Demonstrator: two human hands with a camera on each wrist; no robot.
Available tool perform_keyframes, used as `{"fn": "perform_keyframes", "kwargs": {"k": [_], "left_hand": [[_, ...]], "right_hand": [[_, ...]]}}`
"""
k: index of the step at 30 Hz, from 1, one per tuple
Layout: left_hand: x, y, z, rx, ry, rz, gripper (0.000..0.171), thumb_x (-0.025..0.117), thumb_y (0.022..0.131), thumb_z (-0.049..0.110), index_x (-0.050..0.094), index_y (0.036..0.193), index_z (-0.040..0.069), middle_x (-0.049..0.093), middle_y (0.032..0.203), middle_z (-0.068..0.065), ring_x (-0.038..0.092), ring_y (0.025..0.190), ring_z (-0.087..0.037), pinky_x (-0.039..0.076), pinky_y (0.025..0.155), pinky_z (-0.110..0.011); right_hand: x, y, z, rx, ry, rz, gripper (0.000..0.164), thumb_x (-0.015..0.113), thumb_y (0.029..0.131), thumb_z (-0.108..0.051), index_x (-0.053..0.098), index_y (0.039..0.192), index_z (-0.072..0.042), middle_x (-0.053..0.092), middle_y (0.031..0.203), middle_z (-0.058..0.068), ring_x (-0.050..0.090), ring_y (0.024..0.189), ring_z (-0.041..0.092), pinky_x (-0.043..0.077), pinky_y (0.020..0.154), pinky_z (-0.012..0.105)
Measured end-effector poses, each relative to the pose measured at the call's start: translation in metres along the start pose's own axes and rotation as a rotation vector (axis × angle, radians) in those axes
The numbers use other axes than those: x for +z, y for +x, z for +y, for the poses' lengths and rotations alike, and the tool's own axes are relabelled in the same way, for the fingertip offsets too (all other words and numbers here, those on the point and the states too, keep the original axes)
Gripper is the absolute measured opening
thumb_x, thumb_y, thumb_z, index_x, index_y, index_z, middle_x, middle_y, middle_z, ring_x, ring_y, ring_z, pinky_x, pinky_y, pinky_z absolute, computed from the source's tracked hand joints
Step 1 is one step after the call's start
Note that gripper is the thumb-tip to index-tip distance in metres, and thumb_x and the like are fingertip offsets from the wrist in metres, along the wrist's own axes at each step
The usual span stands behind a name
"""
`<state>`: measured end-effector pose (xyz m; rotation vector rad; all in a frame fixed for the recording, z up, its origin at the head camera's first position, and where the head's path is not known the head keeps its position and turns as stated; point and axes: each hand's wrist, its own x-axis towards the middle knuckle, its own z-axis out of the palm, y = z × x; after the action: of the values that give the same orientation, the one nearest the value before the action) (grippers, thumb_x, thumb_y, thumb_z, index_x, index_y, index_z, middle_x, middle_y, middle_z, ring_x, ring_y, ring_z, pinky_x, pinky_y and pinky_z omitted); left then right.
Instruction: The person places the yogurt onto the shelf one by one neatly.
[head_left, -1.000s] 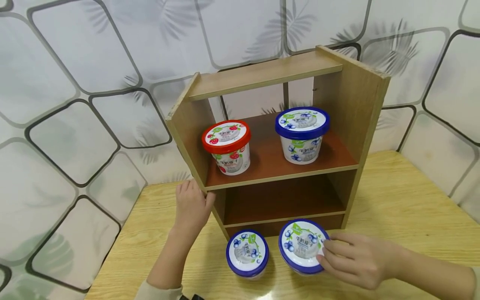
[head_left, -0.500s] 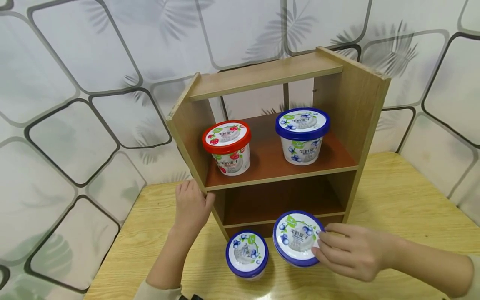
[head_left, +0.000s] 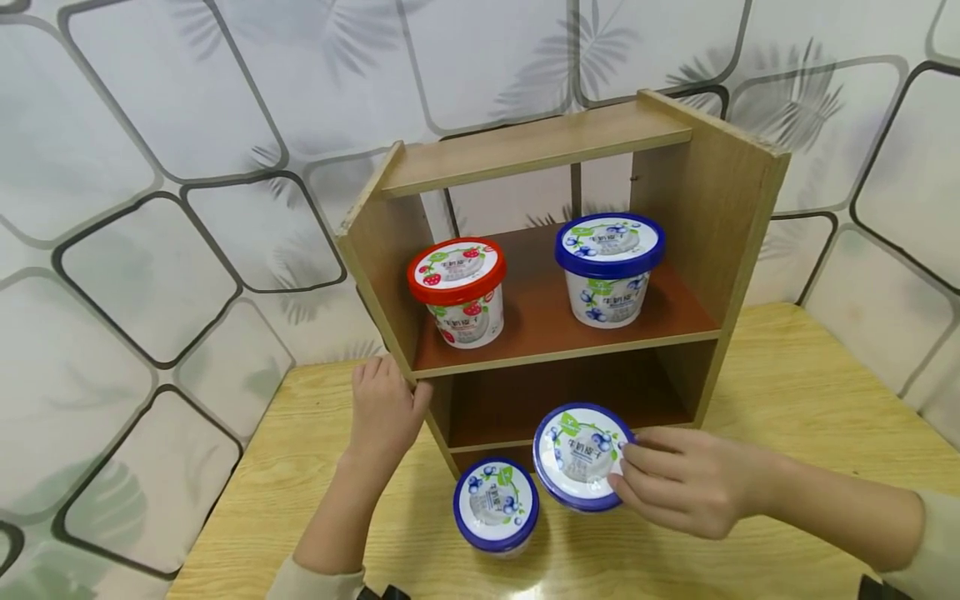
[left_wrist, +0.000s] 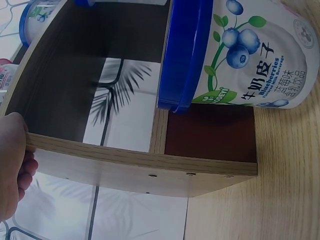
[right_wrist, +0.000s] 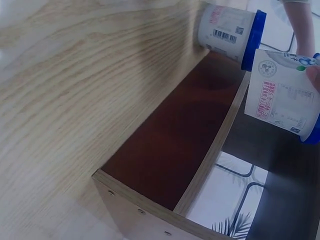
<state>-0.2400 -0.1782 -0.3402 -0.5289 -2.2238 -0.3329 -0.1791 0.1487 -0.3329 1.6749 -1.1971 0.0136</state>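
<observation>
The right hand [head_left: 690, 482] has its fingers [head_left: 651, 461] gripping the lidded edge of a blueberry tub [head_left: 576, 454], held off the counter [head_left: 817, 392]. Left of those fingers, a second blueberry tub [head_left: 492, 503] stands on the counter. Just beyond them opens the lower compartment [head_left: 570, 398] of the shelf unit [head_left: 738, 221]; higher, the upper compartment holds a red-lidded tub [head_left: 457, 292] and a blue-lidded tub [head_left: 610, 271]. The left hand [head_left: 385, 412] grips the unit's left side panel. The step in hand looks like shelving the held tub; next, these fingers would likely need to ease it level over the lower shelf's front edge.
</observation>
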Motion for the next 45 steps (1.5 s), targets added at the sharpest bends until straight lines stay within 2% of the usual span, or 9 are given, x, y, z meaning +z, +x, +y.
{"fn": "perform_keyframes", "kwargs": {"k": [6,18,28,39,45], "left_hand": [[-0.001,0.000,0.000,0.001,0.005,0.003,0.019,0.052,0.083,0.017,0.056,0.086,-0.001,0.060,0.072,-0.016,0.051,0.073,-0.033,0.035,0.070,-0.042],[-0.002,0.000,0.000,-0.022,0.017,-0.043,0.022,0.052,0.085,0.019,0.057,0.090,-0.002,0.062,0.076,-0.017,0.051,0.075,-0.033,0.035,0.072,-0.042],[-0.001,0.000,0.001,-0.018,0.027,-0.037,0.023,0.052,0.085,0.020,0.056,0.088,-0.002,0.062,0.075,-0.017,0.053,0.075,-0.034,0.036,0.072,-0.043],[-0.001,0.000,0.001,-0.018,0.025,-0.030,0.021,0.052,0.084,0.019,0.055,0.084,-0.001,0.059,0.072,-0.017,0.052,0.074,-0.034,0.034,0.071,-0.043],[-0.002,0.000,0.001,-0.015,0.030,-0.027,0.022,0.052,0.085,0.021,0.055,0.084,-0.001,0.059,0.072,-0.017,0.051,0.074,-0.034,0.034,0.071,-0.042]], "right_hand": [[0.007,0.000,0.003,0.008,-0.009,-0.008,0.028,0.041,0.091,-0.008,0.067,0.081,-0.004,0.064,0.074,0.005,0.061,0.066,0.018,0.050,0.054,0.030],[0.019,0.002,0.011,0.048,-0.023,-0.052,0.028,0.042,0.093,-0.009,0.067,0.082,-0.005,0.065,0.075,0.003,0.061,0.067,0.017,0.051,0.056,0.029],[0.027,0.008,0.014,0.076,-0.065,-0.083,0.030,0.039,0.094,-0.009,0.067,0.084,-0.004,0.065,0.077,0.004,0.063,0.069,0.017,0.052,0.058,0.030],[0.041,-0.001,0.005,0.194,-0.120,-0.130,0.030,0.042,0.096,-0.008,0.070,0.088,-0.005,0.071,0.083,0.005,0.067,0.074,0.018,0.054,0.064,0.030],[0.045,-0.002,0.000,0.281,-0.109,-0.124,0.029,0.042,0.096,-0.002,0.071,0.089,-0.003,0.071,0.084,0.007,0.067,0.076,0.021,0.055,0.066,0.031]]}}
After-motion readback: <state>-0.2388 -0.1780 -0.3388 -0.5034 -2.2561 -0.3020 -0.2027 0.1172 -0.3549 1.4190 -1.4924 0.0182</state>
